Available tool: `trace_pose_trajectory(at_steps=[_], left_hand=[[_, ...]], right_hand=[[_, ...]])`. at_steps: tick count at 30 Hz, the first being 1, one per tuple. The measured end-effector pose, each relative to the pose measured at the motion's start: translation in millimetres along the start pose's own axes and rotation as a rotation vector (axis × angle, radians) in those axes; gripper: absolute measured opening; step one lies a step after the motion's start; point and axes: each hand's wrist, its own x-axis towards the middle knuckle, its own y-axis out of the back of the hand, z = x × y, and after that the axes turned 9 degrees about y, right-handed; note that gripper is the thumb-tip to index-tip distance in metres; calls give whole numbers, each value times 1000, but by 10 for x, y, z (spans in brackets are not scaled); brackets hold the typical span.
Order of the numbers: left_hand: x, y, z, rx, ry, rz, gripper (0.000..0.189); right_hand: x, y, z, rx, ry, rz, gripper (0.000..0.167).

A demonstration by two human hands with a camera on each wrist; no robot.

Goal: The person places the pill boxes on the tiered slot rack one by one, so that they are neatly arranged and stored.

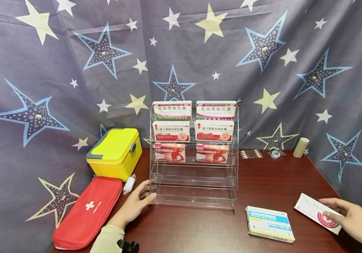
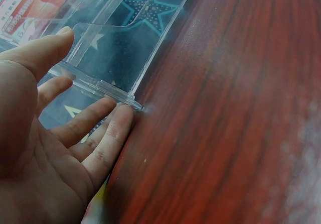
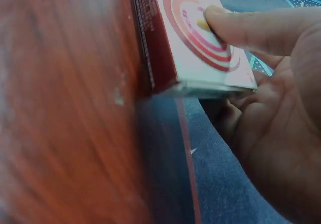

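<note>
At the lower left corner of a clear tiered display rack point(image 1: 193, 202), my left hand point(image 1: 136, 203) has its fingertips at the rack's side edge. Its fingers point(image 2: 95, 143) look fairly straight and loosely spread in the left wrist view. Over on the right, my right hand point(image 1: 351, 218) pinches a white medicine box point(image 1: 317, 212) with pink-red rings, thumb on the printed face. The right wrist view shows this box's point(image 3: 200, 68) dark red side, tilted near the table edge. A blue-and-white medicine box point(image 1: 269, 225) lies flat between the rack and the right hand.
Paired medicine boxes point(image 1: 169, 131) fill the rack's upper three tiers. A yellow case point(image 1: 114, 151), a red first-aid pouch point(image 1: 87, 214) and a small white bottle point(image 1: 129, 184) stand left. Behind right are a blister pack point(image 1: 251, 154), a tape roll point(image 1: 276, 154) and a beige roll point(image 1: 301, 147).
</note>
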Motion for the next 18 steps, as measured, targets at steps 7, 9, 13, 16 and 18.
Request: trace_pose_trajectory(at_steps=[7, 9, 13, 16, 18], left_hand=[[4, -1, -6, 1, -3, -4, 55], [3, -4, -10, -6, -2, -9, 56], [1, -6, -17, -19, -9, -20, 56], [0, -7, -15, -21, -11, -21, 56], [-4, -9, -9, -23, -13, -21, 56]], right_hand=[[-7, -36, -37, 43, -40, 33, 33], [-5, -43, -44, 29, -47, 50, 31], [-2, -42, -46, -3, -40, 88, 27], [13, -34, -61, -15, -40, 114, 27], [20, -37, -67, -7, -36, 129, 27]])
